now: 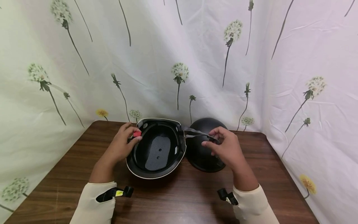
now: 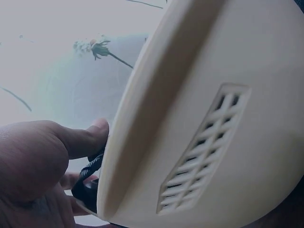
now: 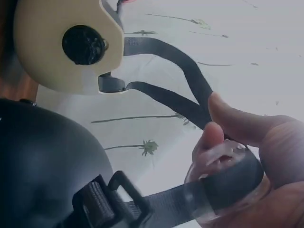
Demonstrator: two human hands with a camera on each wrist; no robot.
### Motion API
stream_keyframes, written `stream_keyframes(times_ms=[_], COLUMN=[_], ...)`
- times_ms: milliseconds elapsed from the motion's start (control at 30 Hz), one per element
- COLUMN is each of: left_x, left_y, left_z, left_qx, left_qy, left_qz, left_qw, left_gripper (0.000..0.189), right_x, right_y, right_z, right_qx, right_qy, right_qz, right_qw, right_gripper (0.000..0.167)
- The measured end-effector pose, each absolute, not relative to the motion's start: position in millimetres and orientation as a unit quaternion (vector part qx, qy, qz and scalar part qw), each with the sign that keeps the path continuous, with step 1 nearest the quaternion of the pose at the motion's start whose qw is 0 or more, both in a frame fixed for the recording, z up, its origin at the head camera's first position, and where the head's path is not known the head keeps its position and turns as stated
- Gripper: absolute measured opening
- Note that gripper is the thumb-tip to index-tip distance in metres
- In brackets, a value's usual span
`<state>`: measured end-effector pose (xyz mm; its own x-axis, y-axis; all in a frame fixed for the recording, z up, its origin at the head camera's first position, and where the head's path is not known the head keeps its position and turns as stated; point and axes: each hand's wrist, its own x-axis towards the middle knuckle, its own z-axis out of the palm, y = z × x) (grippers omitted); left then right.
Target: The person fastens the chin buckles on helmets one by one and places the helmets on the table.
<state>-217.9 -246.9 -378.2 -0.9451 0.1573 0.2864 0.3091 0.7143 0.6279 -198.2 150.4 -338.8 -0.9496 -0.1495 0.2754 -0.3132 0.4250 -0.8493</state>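
An upturned helmet [image 1: 156, 149] lies on the table, black inside with a cream shell [image 2: 228, 52]. At its left rim my left hand [image 1: 123, 141] pinches a red clip [image 1: 137, 134] between thumb and fingers. Two dark straps [image 3: 183, 61] run from the helmet's right side to my right hand [image 1: 225, 144], which grips them where they meet. A clear plastic chin cup [image 3: 228, 178] sits on the strap by those fingers. Below it hangs a black buckle [image 3: 107, 202].
A round black dome [image 1: 199, 157] rests right of the helmet, under the stretched straps. Everything stands on a dark wooden table [image 1: 167, 199]. A white curtain with a dandelion print [image 1: 156, 62] hangs behind and along the sides.
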Motion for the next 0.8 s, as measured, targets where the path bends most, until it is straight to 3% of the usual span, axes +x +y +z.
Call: stream_keyframes(times_ms=[367,633,800], left_x=[-218,-217,-217], left_y=[-246,-247,-248], left_z=[-377,-378,-379], left_qx=[-0.123,-0.120,-0.121], left_qy=[-0.918,-0.915,-0.914], left_qz=[-0.359,-0.367,-0.368], left_qw=[0.116,0.118,0.124], left_gripper=[0.025,0.024,0.025], right_x=[-203,-203,-202], right_y=[166,163,168], right_z=[-333,-336,-335], right_qx=[0.256,0.321,0.339], right_qy=[-0.799,-0.806,-0.796], right_qz=[0.543,0.497,0.501], right_qw=[-0.006,-0.002,-0.017], right_gripper=[0.067,0.069,0.085])
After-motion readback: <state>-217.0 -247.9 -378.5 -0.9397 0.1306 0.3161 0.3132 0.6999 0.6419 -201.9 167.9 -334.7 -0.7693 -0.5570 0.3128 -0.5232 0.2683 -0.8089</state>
